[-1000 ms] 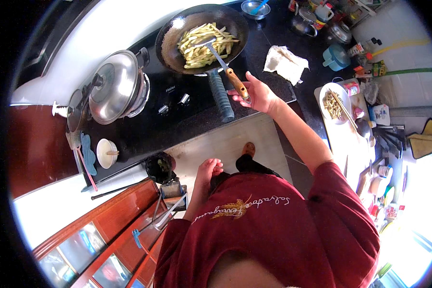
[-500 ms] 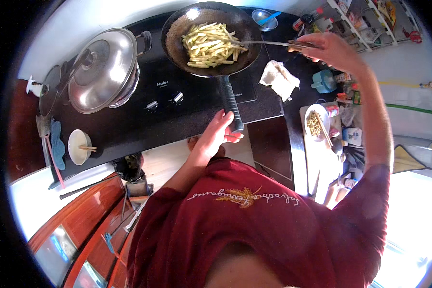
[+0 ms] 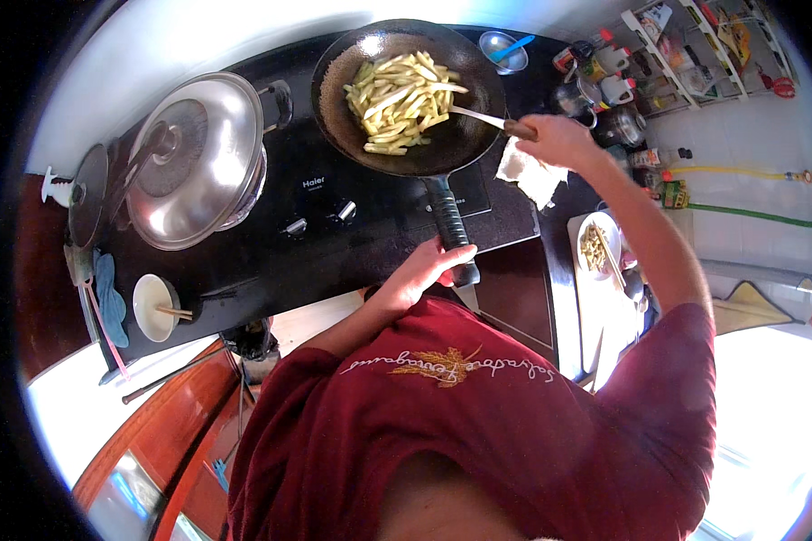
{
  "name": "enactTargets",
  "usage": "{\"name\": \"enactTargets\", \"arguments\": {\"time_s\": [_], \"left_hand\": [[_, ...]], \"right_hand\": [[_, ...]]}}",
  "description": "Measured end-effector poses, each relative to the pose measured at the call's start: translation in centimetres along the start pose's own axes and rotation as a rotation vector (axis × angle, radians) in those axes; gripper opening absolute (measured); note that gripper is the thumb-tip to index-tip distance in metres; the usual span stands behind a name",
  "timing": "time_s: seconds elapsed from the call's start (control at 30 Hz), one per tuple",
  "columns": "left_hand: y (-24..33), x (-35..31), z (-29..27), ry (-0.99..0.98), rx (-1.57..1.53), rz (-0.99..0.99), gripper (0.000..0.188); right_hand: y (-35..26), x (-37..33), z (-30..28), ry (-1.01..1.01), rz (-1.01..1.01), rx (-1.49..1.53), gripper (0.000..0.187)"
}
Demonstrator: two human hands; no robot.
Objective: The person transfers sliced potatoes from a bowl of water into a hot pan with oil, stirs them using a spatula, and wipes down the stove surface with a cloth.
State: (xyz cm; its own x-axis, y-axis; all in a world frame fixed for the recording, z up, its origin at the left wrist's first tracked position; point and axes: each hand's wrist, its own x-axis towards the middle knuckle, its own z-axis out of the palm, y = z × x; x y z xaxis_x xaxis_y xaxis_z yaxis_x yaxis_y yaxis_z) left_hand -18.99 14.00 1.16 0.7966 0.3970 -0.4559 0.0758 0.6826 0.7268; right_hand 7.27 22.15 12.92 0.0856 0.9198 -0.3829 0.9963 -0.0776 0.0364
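Note:
A dark wok (image 3: 334,68) sits on the stove, with pale green-yellow cut strips of vegetable (image 3: 397,99) heaped inside it. Its black ribbed handle (image 3: 449,216) points back toward me. My left hand (image 3: 419,273) is closed round the end of that handle, thumb on top. At the wok's right rim my right hand (image 3: 558,142) grips the brown handle of a metal spatula (image 3: 478,115). The spatula's head is among the strips, mostly hidden by them.
Left of the wok stands a large lidded steel pot (image 3: 189,162). A white bowl with chopsticks (image 3: 153,307) is near the counter's left front. A white cloth (image 3: 528,180) lies below my right hand. Beyond are a metal bowl (image 3: 503,52), a bowl of food (image 3: 595,248) and several bottles (image 3: 615,61).
My right hand has come down and left, bringing the spatula further in under the strips, which are now bunched and lifted. The left hand stays at the wok handle, its thumb now across it.

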Motion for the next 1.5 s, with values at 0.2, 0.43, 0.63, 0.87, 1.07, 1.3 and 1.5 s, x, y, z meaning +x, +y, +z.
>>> {"name": "enactTargets", "arguments": {"time_s": [0.2,0.43,0.63,0.87,1.07,1.3,1.5], "left_hand": [[-0.2,0.6,-0.4,-0.023,0.008,-0.037,0.031],[-0.8,0.8,-0.3,0.01,-0.086,-0.017,0.034],[-0.9,0.9,0.0,0.031,-0.192,-0.004,0.031],[-1.3,0.8,0.5,0.03,-0.191,0.031,0.029],[-0.8,-0.3,0.5,0.056,-0.165,0.05,0.03],[0.0,-0.3,0.4,-0.023,0.007,-0.008,0.032],[-1.3,0.6,-0.5,-0.071,0.037,0.026,0.036]], "right_hand": [[0.8,0.2,3.9,0.048,0.138,0.288,0.045],[0.2,-3.4,-2.8,0.229,-0.031,-0.153,0.034],[-0.5,-3.4,-7.9,0.341,-0.194,-0.426,0.031],[1.5,-2.2,-12.7,-0.175,-0.151,-0.066,0.035],[-3.4,-2.6,-11.0,-0.536,-0.064,0.072,0.034],[-5.9,-0.6,-0.4,-0.134,-0.051,0.479,0.036],[-2.5,-2.7,-4.7,-0.227,0.172,0.906,0.032]]}}
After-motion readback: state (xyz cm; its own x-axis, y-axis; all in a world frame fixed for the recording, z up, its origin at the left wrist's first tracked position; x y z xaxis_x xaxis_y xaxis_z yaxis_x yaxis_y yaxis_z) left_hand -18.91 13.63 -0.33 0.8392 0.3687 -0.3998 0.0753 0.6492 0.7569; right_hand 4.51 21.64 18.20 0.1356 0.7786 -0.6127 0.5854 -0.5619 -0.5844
